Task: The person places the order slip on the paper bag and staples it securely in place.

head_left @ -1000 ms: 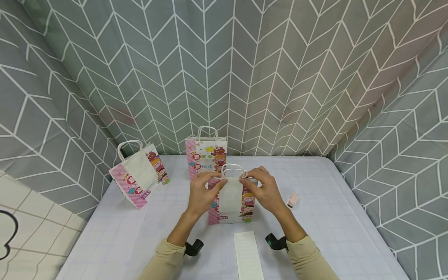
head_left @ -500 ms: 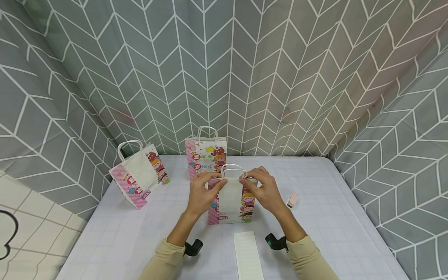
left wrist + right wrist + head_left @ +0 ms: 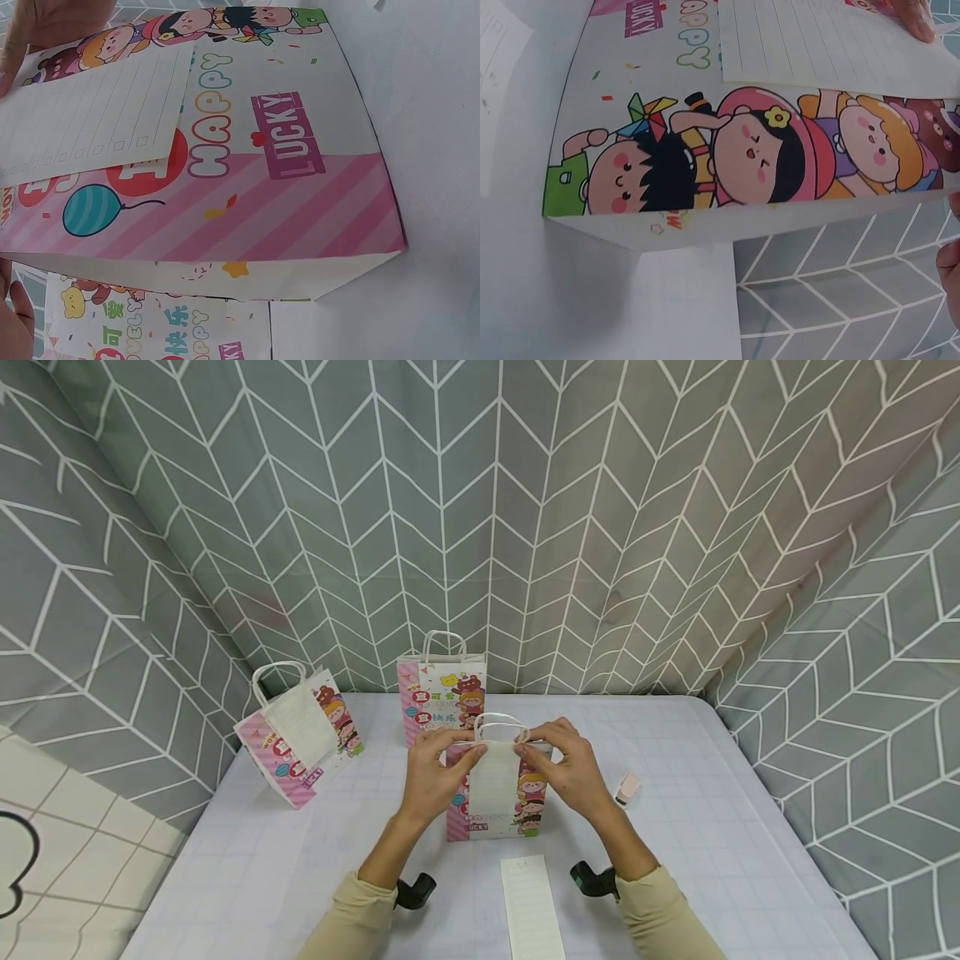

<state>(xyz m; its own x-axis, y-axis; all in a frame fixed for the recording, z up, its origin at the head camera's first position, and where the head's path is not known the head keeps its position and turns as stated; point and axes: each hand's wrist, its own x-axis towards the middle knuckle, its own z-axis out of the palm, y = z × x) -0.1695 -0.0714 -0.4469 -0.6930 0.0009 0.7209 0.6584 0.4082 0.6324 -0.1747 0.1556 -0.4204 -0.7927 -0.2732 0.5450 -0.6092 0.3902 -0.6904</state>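
A pink and white cartoon-print paper gift bag point(image 3: 480, 828) stands upright in front of me in the head view. Against its front lies a lined checklist sheet point(image 3: 493, 781), up to the bag's top edge. With thumb and fingers, my left hand point(image 3: 435, 772) pinches the sheet and bag rim at the left corner. On the other corner, my right hand point(image 3: 564, 768) does the same. White handles point(image 3: 501, 718) rise between them. The left wrist view shows the bag's lower front point(image 3: 315, 217) and the sheet point(image 3: 97, 112) close up; in the right wrist view, cartoon children point(image 3: 750, 157) fill the bag's side.
A similar bag point(image 3: 330, 764) with a sheet on its front leans at the left. Another bag point(image 3: 442, 689) stands behind. To the right lies a small pale pink block point(image 3: 628, 788) with a dark end. A long lined sheet point(image 3: 532, 906) lies at the table's point(image 3: 690, 877) near edge.
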